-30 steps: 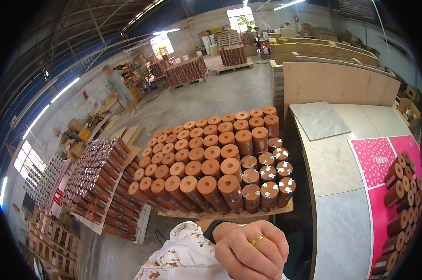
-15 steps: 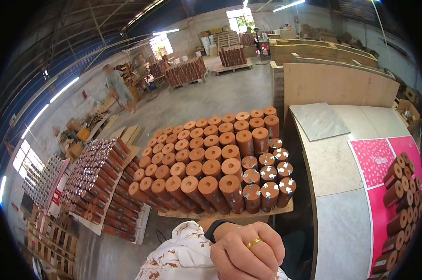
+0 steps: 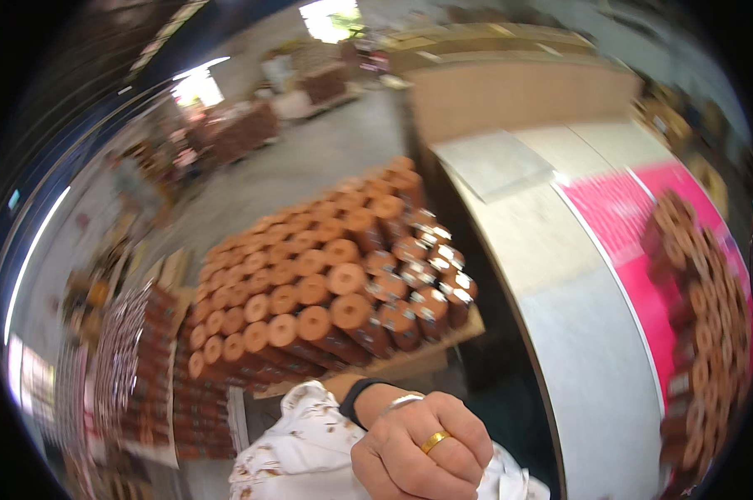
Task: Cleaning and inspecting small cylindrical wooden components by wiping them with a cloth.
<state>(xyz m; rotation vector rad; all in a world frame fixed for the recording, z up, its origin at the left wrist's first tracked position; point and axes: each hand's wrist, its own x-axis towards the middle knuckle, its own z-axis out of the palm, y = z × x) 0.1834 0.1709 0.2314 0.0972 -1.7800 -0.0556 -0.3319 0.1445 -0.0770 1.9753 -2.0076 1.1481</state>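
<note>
My left hand [image 3: 426, 446] is held in front of my body, fingers curled closed, with a gold ring on one finger and a black band at the wrist. Whatever those fingers close around is hidden. No separate right hand can be made out. White patterned cloth [image 3: 297, 446] shows around the left forearm, and more white cloth at the lower right. Beyond the hand, and apart from it, stands a block of upright reddish-brown cylinders [image 3: 314, 321], most with a round hole in the top. Several at its right end have shiny tops with white tabs [image 3: 428, 302].
A pale-topped bench [image 3: 593, 358] runs along the right, bearing a grey slab [image 3: 501, 162], pink printed sheets [image 3: 614, 221] and more cylinders [image 3: 701, 333]. Further stacked cylinders [image 3: 135, 350] stand left. A blurred person [image 3: 135, 187] is at the far left.
The view has swung to the right and blurred, so the cylinders and bench appear further left. My left hand stays closed in front of me, and a silvery band now shows near its wrist.
</note>
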